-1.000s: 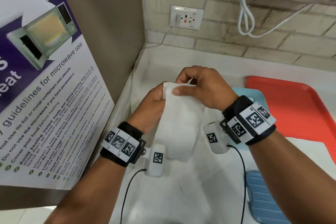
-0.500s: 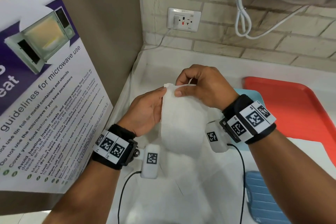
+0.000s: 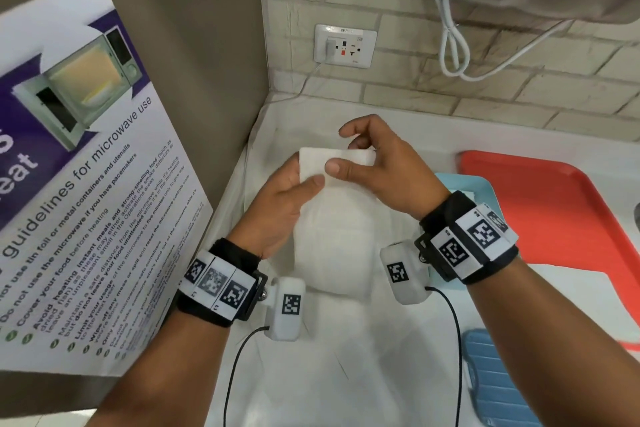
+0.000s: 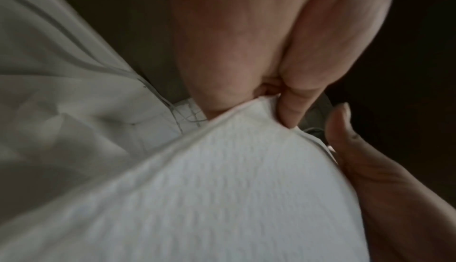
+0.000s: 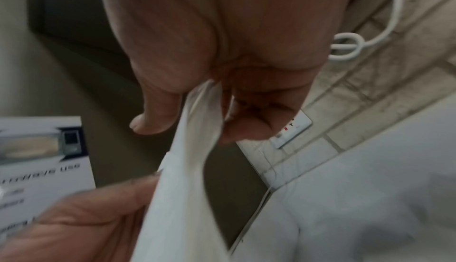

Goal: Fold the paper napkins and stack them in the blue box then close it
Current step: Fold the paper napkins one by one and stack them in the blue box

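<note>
White embossed paper napkin [image 3: 332, 218] mid-fold, held above the bench: left hand [image 3: 277, 204] and right hand [image 3: 377, 166] both pinch its top edge. Next: crease it flat, then into the pale blue box [image 3: 467, 187] behind the right wrist

Head view bright and sharp; both wrist views dim, blurred.

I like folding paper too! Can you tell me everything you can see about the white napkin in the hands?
The napkin is white, soft paper with a bumpy dotted texture. It is doubled over: its two ends meet at the top and a rounded loop hangs at the bottom, not yet pressed flat. It is held up above the white cloth. The left hand pinches its top left part, the right hand its top right part.
</note>
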`<state>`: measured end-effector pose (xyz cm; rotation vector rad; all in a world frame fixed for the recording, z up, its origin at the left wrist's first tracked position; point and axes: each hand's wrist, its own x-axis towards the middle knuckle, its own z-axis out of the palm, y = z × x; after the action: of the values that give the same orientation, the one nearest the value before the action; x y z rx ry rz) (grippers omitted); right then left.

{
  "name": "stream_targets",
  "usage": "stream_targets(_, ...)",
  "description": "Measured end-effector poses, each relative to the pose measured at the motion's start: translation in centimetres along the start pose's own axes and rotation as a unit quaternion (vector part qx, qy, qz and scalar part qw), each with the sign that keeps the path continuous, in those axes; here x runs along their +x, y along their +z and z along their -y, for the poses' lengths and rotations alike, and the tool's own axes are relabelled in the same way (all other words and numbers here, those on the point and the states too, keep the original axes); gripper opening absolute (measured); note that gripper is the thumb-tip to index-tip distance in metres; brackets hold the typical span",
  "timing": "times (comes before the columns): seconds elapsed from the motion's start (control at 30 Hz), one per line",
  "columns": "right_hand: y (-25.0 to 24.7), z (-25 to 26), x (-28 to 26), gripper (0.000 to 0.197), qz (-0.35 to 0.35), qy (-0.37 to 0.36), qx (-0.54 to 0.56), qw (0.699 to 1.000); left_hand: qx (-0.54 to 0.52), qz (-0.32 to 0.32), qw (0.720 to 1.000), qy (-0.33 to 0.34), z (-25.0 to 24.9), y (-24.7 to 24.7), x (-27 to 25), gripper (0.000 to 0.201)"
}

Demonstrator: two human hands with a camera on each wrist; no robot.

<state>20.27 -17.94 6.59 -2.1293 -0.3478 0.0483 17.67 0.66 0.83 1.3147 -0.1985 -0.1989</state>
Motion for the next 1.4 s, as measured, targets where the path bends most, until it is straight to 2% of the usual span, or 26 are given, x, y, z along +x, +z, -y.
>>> stream_targets(0.07, 0.4, -0.1, -0.6, 0.059, 0.005, 0.072, 0.089, 0.993, -0.022, -0.03, 0.999, 0.007, -0.6, -0.2, 0.4, 0.038)
stream_targets(0.17, 1.5, -0.6, -1.5, 0.054, 0.032, 0.127, 0.259, 0.957, -0.05, -0.065, 0.996, 0.029, -1.1, -0.2, 0.9, 0.035)
stream_targets(0.23, 2.3, -1.2, -2.0, 0.038, 0.063, 0.108, 0.259, 0.958, -0.057, -0.083, 0.994, 0.047, -1.2, 0.1, 1.1, 0.029)
stream_targets(0.3, 2.8, -1.5, -2.3, 0.029, 0.052, 0.091, 0.225, 0.969, -0.068, -0.104, 0.991, 0.056, -1.2, 0.3, 1.2, 0.029)
stream_targets(0.43, 3.2, -2.2, -2.4, 0.032, 0.023, 0.098, 0.269, 0.958, -0.078, -0.121, 0.989, 0.019, -0.9, 0.6, 0.9, 0.055)
stream_targets(0.53, 3.5, -2.4, -2.6, 0.036, 0.042, 0.094, 0.284, 0.953, -0.06, -0.121, 0.991, 0.021, -0.9, 0.5, 0.6, 0.039)
stream_targets(0.6, 3.5, -2.9, -3.0, 0.041, 0.057, 0.108, 0.282, 0.952, -0.051, -0.147, 0.987, 0.035, -1.5, 0.3, 0.4, 0.033)
stream_targets(0.7, 3.1, -5.2, -3.8, 0.034, 0.042, 0.154, 0.183, 0.97, 0.013, -0.218, 0.973, 0.07, -2.5, -1.0, 0.4, 0.036)
stream_targets(0.8, 2.7, -9.3, -4.2, 0.021, 0.018, 0.18, -0.015, 0.983, 0.107, -0.271, 0.952, 0.093, -3.0, -2.2, 0.3, 0.038)
stream_targets(0.9, 2.9, -11.2, -4.5, 0.04, 0.096, 0.154, -0.2, 0.963, 0.15, -0.276, 0.944, 0.101, -3.0, -2.5, 0.2, 0.036)
stream_targets(1.0, 3.9, -11.0, -4.4, 0.067, 0.168, 0.149, -0.244, 0.943, 0.157, -0.274, 0.943, 0.102, -2.6, -2.4, 0.2, 0.032)
stream_targets(1.1, 4.9, -10.7, -3.8, 0.085, 0.188, 0.155, -0.291, 0.925, 0.171, -0.277, 0.94, 0.102, -2.6, -2.4, 0.3, 0.035)
stream_targets(1.17, 5.2, -10.4, -3.1, 0.082, 0.206, 0.137, -0.317, 0.916, 0.177, -0.281, 0.938, 0.103, -2.6, -2.5, 0.3, 0.036)
stream_targets(1.23, 5.1, -10.1, -2.3, 0.068, 0.227, 0.121, -0.338, 0.906, 0.182, -0.281, 0.937, 0.101, -2.6, -2.6, 0.2, 0.037)
stream_targets(1.3, 5.1, -10.0, -1.3, 0.058, 0.22, 0.143, -0.336, 0.905, 0.184, -0.283, 0.937, 0.096, -2.5, -2.8, 0.2, 0.038)
stream_targets(1.4, 5.5, -10.2, -0.6, 0.072, 0.149, 0.188, -0.32, 0.917, 0.177, -0.289, 0.938, 0.078, -2.2, -2.8, 0.1, 0.038)
